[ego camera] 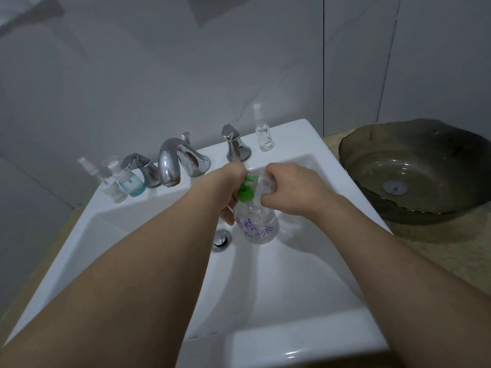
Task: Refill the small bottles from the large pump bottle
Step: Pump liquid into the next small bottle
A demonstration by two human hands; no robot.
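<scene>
A large clear pump bottle (pixel 257 224) with a green pump head (pixel 245 191) and purple handwriting stands inside the white sink (pixel 148 224). My left hand (pixel 230 181) holds it around the neck and pump, fingers mostly hidden behind the bottle. My right hand (pixel 288 188) grips a small clear bottle (pixel 266 183) right at the pump's nozzle. Three small bottles stand on the sink ledge: a clear spray bottle (pixel 263 131) at the right, another clear spray bottle (pixel 110 184) and a bottle with blue liquid (pixel 130 180) at the left.
A chrome faucet (pixel 170 163) with two side handles sits on the sink's back ledge. The drain plug (pixel 221 239) lies beside the large bottle. A dark glass basin (pixel 417 168) rests on the beige counter at the right. Grey tiled wall stands behind.
</scene>
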